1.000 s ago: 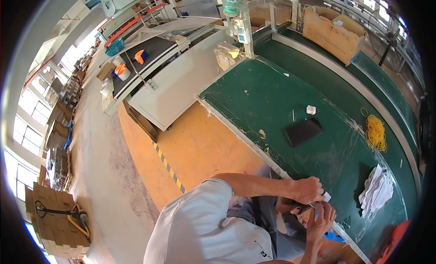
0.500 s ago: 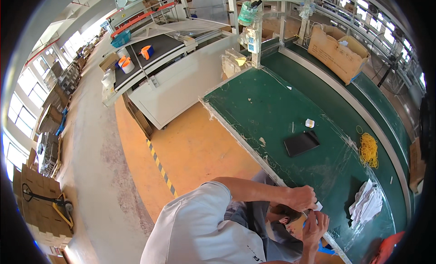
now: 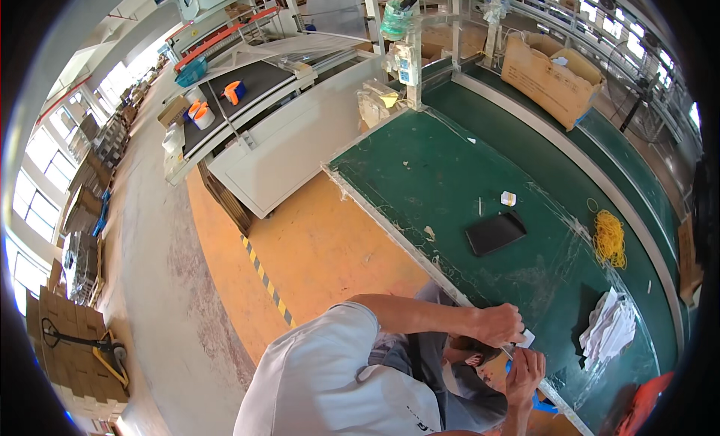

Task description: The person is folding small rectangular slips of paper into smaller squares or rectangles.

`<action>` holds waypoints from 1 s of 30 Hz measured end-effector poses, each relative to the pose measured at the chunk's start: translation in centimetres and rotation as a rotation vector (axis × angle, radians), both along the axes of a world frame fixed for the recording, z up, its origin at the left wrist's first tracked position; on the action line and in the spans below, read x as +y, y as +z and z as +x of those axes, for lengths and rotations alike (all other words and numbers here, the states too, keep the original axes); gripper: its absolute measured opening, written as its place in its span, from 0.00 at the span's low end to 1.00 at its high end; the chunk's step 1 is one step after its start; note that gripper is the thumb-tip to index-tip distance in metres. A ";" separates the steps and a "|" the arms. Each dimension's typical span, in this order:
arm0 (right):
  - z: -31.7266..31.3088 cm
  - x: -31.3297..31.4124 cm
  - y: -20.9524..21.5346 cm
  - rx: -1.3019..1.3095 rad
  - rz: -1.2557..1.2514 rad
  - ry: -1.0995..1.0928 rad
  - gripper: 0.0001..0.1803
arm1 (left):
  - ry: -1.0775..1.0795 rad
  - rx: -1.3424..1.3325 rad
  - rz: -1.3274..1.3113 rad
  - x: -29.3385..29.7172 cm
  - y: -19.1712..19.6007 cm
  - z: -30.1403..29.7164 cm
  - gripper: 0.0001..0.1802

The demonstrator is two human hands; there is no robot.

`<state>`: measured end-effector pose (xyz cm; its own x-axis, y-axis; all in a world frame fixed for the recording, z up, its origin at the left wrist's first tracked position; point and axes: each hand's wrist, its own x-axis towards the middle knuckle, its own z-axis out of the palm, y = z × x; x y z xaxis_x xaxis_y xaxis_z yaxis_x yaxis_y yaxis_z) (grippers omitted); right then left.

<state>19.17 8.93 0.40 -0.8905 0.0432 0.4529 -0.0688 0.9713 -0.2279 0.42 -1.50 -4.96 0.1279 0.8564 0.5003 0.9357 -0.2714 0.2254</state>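
My left hand point(image 3: 500, 325) is closed, its fingers bent in at the near edge of the green-topped table point(image 3: 420, 162). Just below it, my right hand point(image 3: 526, 373) is also closed, fingertips pinched together. A thin pale piece point(image 3: 509, 353) shows between the two hands, mostly covered by the fingers. A bit of blue shows beside the right fingers; I cannot tell what it belongs to. Next to the hands lies a small white piece point(image 3: 528, 338). Farther up the table are a flat black rectangular object point(image 3: 495, 233) and a small white container point(image 3: 508, 199).
To the right lie a heap of yellow bands point(image 3: 609, 239) and a stack of crumpled white sheets point(image 3: 607, 329). Something red point(image 3: 646, 403) sits at the lower right. A large cardboard box point(image 3: 551, 80) stands beyond the curved rail. A grey machine bench point(image 3: 300, 132) is at the far left.
The view has shifted slightly. Both hands stay together at the table edge, with the right hand marginally lower; nothing has plainly been picked up or let go.
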 end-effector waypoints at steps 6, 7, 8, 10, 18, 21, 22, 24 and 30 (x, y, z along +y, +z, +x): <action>0.3 0.0 1.0 -0.070 -0.095 -0.079 0.12 | -0.075 -0.104 0.006 -0.5 1.0 -1.3 0.14; 0.1 0.6 0.1 -0.043 -0.072 -0.045 0.12 | -0.044 -0.088 0.011 -1.0 1.2 -2.1 0.14; -0.5 0.8 -0.2 -0.009 -0.104 -0.041 0.14 | -0.009 -0.101 0.014 -1.4 2.2 -2.5 0.12; -1.6 0.8 -0.2 0.052 -0.133 -0.026 0.15 | -0.006 -0.085 -0.013 -1.8 4.1 -3.5 0.14; 0.0 1.9 0.6 -0.075 -0.331 -0.133 0.11 | -0.028 -0.084 -0.069 -0.5 3.6 -2.2 0.17; -0.3 2.3 0.6 -0.137 -0.421 -0.189 0.08 | -0.013 -0.084 -0.077 -0.8 3.7 -1.9 0.17; -0.6 2.4 0.8 -0.140 -0.424 -0.189 0.08 | -0.013 -0.087 -0.079 -0.8 3.7 -1.8 0.17; -1.3 2.4 1.4 -0.263 -0.625 -0.270 0.06 | 0.002 -0.101 -0.092 -1.0 3.6 -1.8 0.16; -2.8 2.7 1.7 -0.366 -0.614 -0.396 0.11 | -0.013 -0.188 -0.095 -0.5 3.3 -2.0 0.14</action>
<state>16.34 11.60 2.13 -0.8440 0.5317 -0.0706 0.4356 0.6026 -0.6687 -1.61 -2.03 -1.69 0.0514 0.8996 0.4337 0.8711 -0.2528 0.4211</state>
